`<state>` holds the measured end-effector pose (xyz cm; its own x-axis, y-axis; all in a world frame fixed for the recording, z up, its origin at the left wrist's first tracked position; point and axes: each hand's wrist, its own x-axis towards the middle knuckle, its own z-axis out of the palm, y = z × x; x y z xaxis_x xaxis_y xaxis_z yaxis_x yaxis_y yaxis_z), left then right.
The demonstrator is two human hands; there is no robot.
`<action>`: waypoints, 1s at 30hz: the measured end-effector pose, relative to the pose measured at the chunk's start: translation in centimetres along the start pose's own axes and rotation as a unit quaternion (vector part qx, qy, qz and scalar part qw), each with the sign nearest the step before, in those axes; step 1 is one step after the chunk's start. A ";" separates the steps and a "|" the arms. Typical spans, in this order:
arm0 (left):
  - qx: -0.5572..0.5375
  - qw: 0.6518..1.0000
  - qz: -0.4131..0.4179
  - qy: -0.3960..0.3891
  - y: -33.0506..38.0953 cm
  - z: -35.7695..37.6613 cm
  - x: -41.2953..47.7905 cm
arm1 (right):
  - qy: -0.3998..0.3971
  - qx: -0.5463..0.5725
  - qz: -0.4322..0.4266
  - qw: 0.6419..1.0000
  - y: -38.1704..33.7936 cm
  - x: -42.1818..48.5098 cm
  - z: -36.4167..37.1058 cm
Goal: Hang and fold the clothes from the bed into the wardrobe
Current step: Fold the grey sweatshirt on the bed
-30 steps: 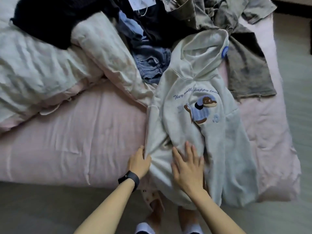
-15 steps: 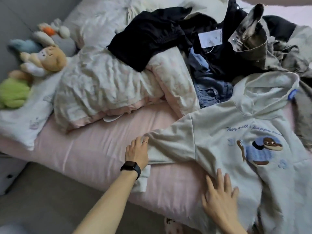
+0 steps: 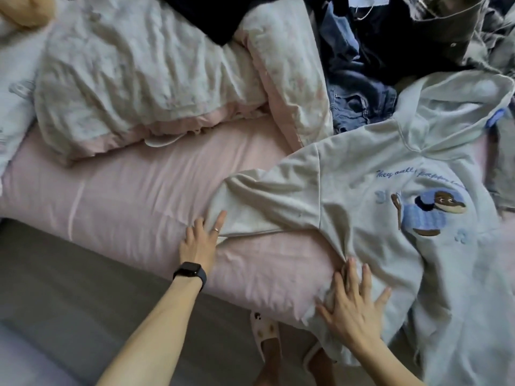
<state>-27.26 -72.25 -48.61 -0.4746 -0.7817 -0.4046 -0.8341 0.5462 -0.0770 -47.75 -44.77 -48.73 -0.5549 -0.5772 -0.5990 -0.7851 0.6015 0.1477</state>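
A pale grey hoodie (image 3: pixel 362 207) with an embroidered dog lies face up on the pink bed sheet (image 3: pixel 125 196), its hood toward the clothes pile. One sleeve is spread out to the left. My left hand (image 3: pixel 202 238), with a black watch on the wrist, lies flat with straight fingers at that sleeve's cuff end. My right hand (image 3: pixel 352 305) presses flat with spread fingers on the hoodie's lower side near the bed edge.
A crumpled pale duvet (image 3: pixel 145 76) fills the upper left. Blue jeans (image 3: pixel 354 101), dark garments and a grey-brown piece are piled at the top right. Grey floor (image 3: pixel 55 288) runs below the bed edge, with my slippered feet (image 3: pixel 264 332) on it.
The hoodie's sleeve, folded along the body a second ago, now lies spread out to the left. My left hand moved left with it; my right hand stayed pressing on the body.
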 end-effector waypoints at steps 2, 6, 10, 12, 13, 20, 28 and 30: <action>0.040 0.999 0.003 0.004 -2.2 -1.9 1.1 | -0.009 -0.004 0.018 1.000 -1.2 0.3 -0.7; 0.202 0.967 0.087 0.130 -6.5 -6.5 4.5 | 0.111 0.030 -0.063 0.991 -5.2 1.2 -3.5; 0.232 0.969 0.085 0.000 -8.8 -6.0 5.6 | 0.186 0.079 -0.146 0.968 -10.7 3.1 -7.8; 0.163 0.982 0.061 -0.079 -8.6 -4.0 4.0 | 0.195 0.083 -0.169 0.962 -13.3 4.1 -9.5; 0.119 0.987 0.043 -0.099 -8.5 -2.9 3.1 | 0.190 0.080 -0.182 0.962 -14.4 4.7 -9.9; -0.056 0.992 -0.108 0.037 -10.3 0.8 1.5 | 0.133 0.016 -0.227 0.965 -17.4 9.5 -10.4; 0.060 0.972 0.034 0.226 -15.2 -2.2 3.8 | 0.186 0.005 -0.224 0.957 -18.4 12.3 -11.8; 0.094 0.947 0.032 0.307 -17.8 -4.0 4.6 | 0.268 0.078 -0.235 0.931 -18.3 12.2 -12.1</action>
<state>-15.74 -86.75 -45.44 -0.6445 -0.7414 0.1869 -0.7607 0.5972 -0.2544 -43.47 -69.55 -49.23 -0.2504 -0.9645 -0.0841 -0.9497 0.2616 -0.1721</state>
